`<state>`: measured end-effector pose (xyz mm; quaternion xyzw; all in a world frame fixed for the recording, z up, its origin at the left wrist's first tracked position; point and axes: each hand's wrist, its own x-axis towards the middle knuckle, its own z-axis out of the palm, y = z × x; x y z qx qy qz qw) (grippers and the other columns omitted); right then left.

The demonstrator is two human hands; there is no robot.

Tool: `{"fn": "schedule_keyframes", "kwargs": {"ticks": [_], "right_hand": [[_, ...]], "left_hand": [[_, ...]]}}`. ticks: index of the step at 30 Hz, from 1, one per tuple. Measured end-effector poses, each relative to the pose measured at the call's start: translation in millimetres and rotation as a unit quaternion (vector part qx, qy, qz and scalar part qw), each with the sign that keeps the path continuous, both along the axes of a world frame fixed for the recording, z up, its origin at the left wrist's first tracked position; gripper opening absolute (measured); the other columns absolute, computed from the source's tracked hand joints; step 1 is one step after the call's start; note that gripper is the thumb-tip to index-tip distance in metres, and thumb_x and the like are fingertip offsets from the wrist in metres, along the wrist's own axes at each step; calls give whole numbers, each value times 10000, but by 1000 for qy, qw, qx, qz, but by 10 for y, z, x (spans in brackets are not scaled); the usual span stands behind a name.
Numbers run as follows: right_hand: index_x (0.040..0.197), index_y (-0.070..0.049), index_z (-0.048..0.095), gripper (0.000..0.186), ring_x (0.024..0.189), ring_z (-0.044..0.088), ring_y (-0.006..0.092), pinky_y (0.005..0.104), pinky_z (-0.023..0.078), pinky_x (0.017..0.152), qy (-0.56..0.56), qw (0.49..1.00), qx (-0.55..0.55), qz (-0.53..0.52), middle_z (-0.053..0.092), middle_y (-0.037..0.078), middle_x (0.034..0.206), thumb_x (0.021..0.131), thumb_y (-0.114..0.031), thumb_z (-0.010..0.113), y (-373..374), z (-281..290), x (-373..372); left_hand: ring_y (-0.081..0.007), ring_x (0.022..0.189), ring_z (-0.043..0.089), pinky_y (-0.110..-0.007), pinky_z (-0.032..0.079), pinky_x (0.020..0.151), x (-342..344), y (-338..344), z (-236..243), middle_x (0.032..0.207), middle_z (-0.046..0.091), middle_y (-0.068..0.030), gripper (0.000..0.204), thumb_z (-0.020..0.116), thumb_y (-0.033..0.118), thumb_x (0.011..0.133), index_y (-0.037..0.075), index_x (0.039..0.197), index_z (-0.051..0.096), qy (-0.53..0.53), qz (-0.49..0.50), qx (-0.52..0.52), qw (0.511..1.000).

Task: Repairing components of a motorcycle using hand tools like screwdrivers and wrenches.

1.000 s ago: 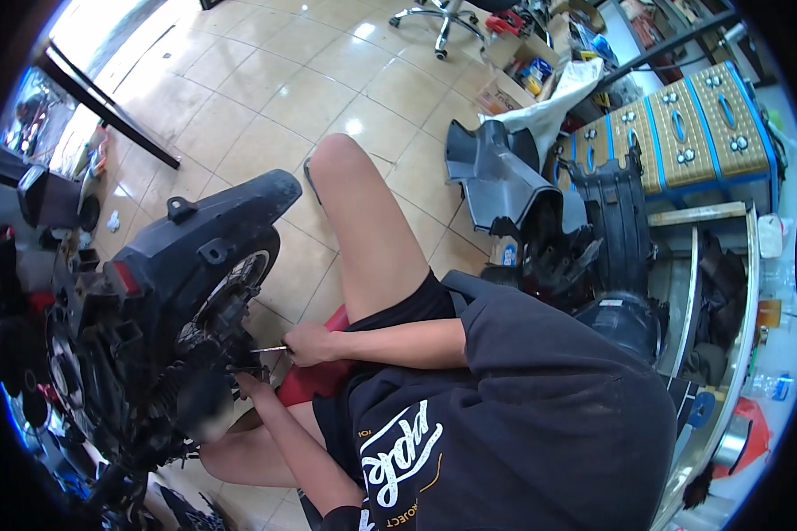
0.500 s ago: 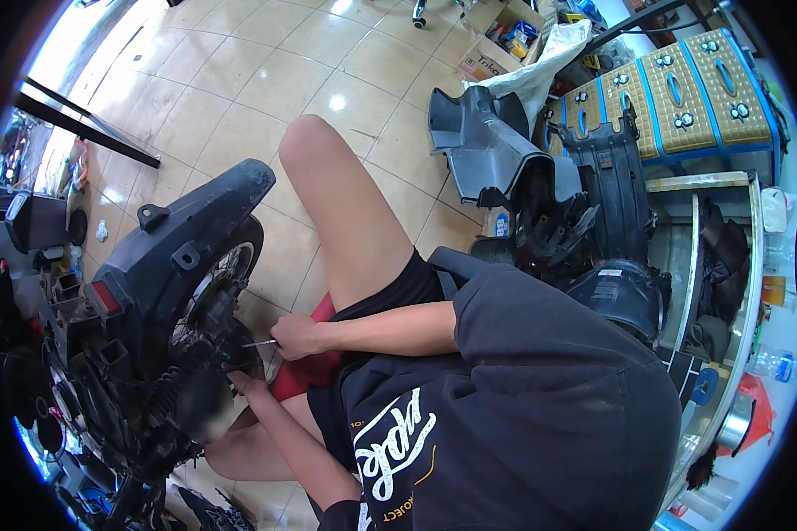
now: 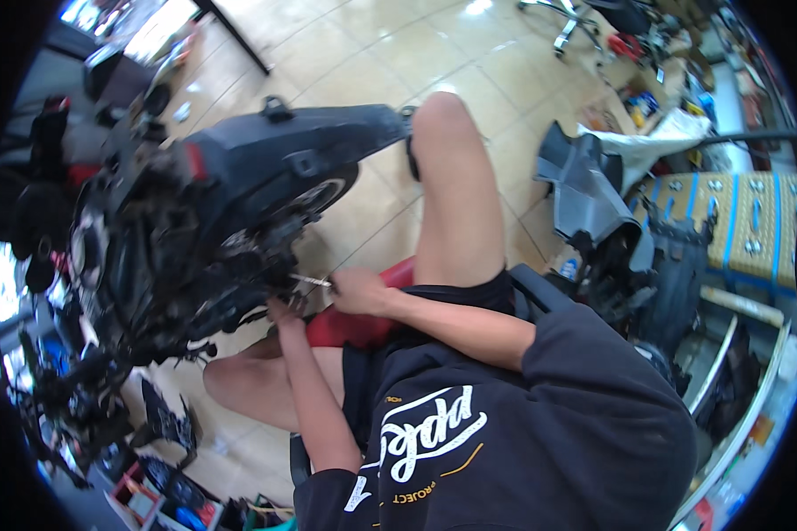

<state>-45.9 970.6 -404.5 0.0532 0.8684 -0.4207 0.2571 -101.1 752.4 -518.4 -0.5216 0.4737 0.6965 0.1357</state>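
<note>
A motorbike [image 3: 230, 203] stands at the left, its dark rear fender [image 3: 301, 133] above the wheel [image 3: 323, 195]. My right hand [image 3: 359, 292] is closed around a tool with a thin metal shaft [image 3: 310, 280]. The shaft points left at the dark parts beside the rear wheel. Whether its tip touches them I cannot make out, and my fist hides the handle. Just below the shaft, my left hand [image 3: 281, 311] reaches up to the underside of those parts. Its fingers are blurred and partly hidden against them.
Between my legs shows a red surface [image 3: 354, 326]. Grey and black plastic body panels [image 3: 589, 190] lie to the right, before a gold-and-blue drawer cabinet [image 3: 726, 212]. A box of small items [image 3: 655, 102] sits far right. Trays of parts [image 3: 164, 496] stand at the lower left.
The view has swung left, so the motorbike and both hands appear farther right in the picture. My right hand still grips the tool, and my left hand stays by the parts near the wheel.
</note>
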Motion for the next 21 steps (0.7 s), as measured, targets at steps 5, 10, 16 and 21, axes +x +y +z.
{"fn": "schedule_keyframes", "kwargs": {"ticks": [5,10,16,21], "right_hand": [[992,-23,689,292,871,657,430,514,523,791,5,1000,-20,15,684,244,895,852,-260,594,-93,193,-87],[1037,-6,684,299,888,655,430,487,525,807,56,998,0,-12,689,244,931,894,-245,575,-258,-6,-148],[1058,12,675,334,877,669,407,452,521,780,38,999,3,-37,677,262,900,910,-273,581,-431,129,-90],[1085,4,672,340,773,648,392,425,490,697,35,997,10,-69,655,243,820,923,-277,569,-676,124,33]], "left_hand": [[-299,999,631,-480,548,669,373,-371,227,1199,567,-109,638,530,599,918,98,1313,510,5,6,-22,1000],[-266,938,651,-370,550,654,564,-522,349,1167,618,-124,502,568,421,938,43,1269,564,29,-89,-118,989],[-194,873,657,-335,528,634,590,-726,571,1030,670,-73,347,558,336,952,48,1125,644,31,-55,-74,995],[-181,858,661,-334,514,685,604,-792,639,1049,675,-74,350,538,320,967,64,1194,609,46,-129,-56,989]]}}
